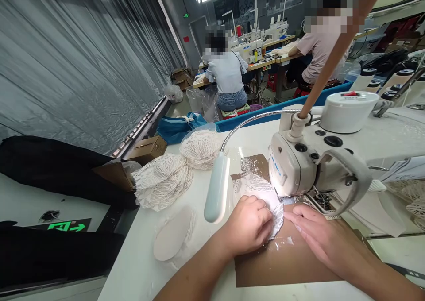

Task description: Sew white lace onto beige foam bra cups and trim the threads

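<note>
Beside the needle area of a white sewing machine (292,168), a white lace cup piece (254,183) lies on brown board taped to the table. My left hand (250,223) is curled on this lace piece, its fingers closed on the fabric near the rim. My right hand (310,230) lies with fingers stretched out, the fingertips at the scalloped lace edge close to the presser area. The needle itself is hard to make out. A lamp (217,188) on a bendy metal neck hangs just left of the work.
Lace stacks (162,179) and an oval beige pad (172,237) lie on the table's left side. A brown pole (332,57) rises from the machine. Thread cones (365,79) stand at the back right. Two people (227,75) sit at machines beyond.
</note>
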The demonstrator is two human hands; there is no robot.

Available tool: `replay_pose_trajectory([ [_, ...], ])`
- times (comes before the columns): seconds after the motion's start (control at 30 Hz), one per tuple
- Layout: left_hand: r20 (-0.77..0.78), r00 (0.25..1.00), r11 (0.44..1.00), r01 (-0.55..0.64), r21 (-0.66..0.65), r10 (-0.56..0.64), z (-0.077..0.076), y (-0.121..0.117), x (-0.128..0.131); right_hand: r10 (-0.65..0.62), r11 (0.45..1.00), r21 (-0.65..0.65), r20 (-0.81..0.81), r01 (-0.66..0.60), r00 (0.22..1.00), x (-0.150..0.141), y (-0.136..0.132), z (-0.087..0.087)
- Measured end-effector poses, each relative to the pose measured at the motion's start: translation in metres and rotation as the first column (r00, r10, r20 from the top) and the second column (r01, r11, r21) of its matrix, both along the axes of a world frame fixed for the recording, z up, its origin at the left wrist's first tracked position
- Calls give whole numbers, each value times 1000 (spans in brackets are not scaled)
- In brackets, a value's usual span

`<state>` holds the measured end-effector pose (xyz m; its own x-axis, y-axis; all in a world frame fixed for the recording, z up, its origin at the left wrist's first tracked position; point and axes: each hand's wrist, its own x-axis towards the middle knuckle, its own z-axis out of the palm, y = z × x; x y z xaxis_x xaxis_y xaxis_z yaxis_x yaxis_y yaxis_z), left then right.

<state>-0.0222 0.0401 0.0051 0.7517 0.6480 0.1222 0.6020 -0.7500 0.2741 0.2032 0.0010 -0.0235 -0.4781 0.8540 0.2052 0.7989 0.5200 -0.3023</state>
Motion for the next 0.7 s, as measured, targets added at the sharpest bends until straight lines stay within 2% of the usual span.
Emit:
replay_pose_trajectory([
  [0.2,-48,999,1000,1,17,0,3,-1,0,99,994,-41,-16,-99,995,-4,2,2],
  [0.3,-53,997,996,60,64,-57,3,-1,-1,111,993,-40,-2,-111,994,-4,2,-3],
  [0.5,-144,969,957,224,184,-199,-2,1,-5,116,981,159,-17,-112,993,0,1,-18],
  [0.57,-161,964,951,241,193,-211,-3,2,-6,124,970,213,-17,-117,992,0,1,-17],
  [0.7,-176,968,958,210,192,-177,-2,0,-5,149,960,238,2,-146,989,1,2,-7],
])
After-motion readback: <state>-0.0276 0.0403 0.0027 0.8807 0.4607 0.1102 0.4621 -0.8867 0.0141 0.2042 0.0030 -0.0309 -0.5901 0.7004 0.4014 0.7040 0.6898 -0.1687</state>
